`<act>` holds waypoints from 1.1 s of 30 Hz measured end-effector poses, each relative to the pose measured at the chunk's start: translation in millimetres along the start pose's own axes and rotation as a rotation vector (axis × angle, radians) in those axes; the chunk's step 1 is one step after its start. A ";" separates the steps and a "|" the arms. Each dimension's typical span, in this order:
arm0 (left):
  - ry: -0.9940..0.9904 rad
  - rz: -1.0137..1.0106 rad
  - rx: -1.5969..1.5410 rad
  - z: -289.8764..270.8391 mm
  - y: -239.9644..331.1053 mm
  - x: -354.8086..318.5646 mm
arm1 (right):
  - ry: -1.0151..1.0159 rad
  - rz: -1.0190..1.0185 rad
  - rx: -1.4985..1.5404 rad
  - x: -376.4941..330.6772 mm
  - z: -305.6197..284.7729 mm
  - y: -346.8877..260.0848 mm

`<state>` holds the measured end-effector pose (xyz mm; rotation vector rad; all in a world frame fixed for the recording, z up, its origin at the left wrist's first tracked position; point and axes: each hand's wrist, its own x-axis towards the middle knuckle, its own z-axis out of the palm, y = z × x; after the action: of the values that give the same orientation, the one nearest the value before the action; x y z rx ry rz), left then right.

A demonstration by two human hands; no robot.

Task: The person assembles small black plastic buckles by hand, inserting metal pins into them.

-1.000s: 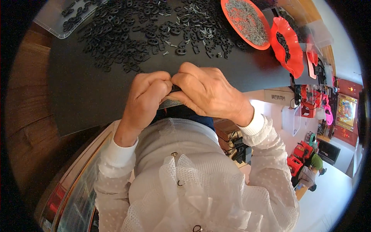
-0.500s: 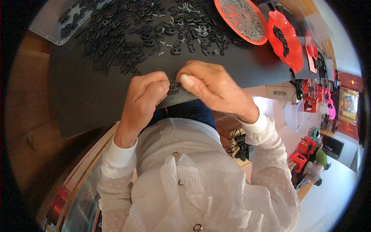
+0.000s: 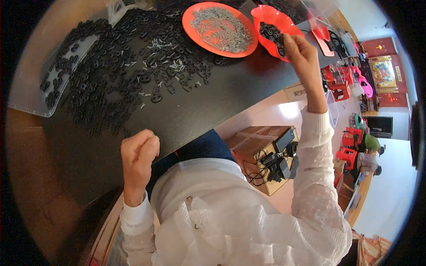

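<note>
One brown carton (image 3: 262,144) under black table (image 3: 213,102); white label (image 3: 298,92) beside.

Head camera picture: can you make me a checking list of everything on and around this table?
Surface: black table, mostly covered on the far side.
Job's things: heap of small black parts; red bowl holding black parts.
Clutter: red plate of grey metal bits; clear tray.
Hands: left hand fisted at table edge; right hand at the red bowl.
Cables: black wires on cardboard box.
Surroundings: red stools, a seated person far right.
</note>
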<state>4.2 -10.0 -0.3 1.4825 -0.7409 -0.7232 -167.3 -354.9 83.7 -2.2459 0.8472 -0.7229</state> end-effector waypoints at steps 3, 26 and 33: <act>-0.031 0.013 0.014 -1.0 0.9 1.7 | 0.037 0.021 -0.259 26.9 -41.8 43.6; 0.244 -0.007 0.952 -124.5 51.4 18.5 | -0.057 -0.394 0.043 -63.3 98.1 -1.2; 0.155 -0.350 1.334 -171.4 43.3 62.2 | 0.035 -0.467 0.036 -64.4 99.6 -1.9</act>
<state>177.8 40.7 49.0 2.8895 -0.8899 -0.2962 -141.7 -272.2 2.7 -2.4285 0.3158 -0.9773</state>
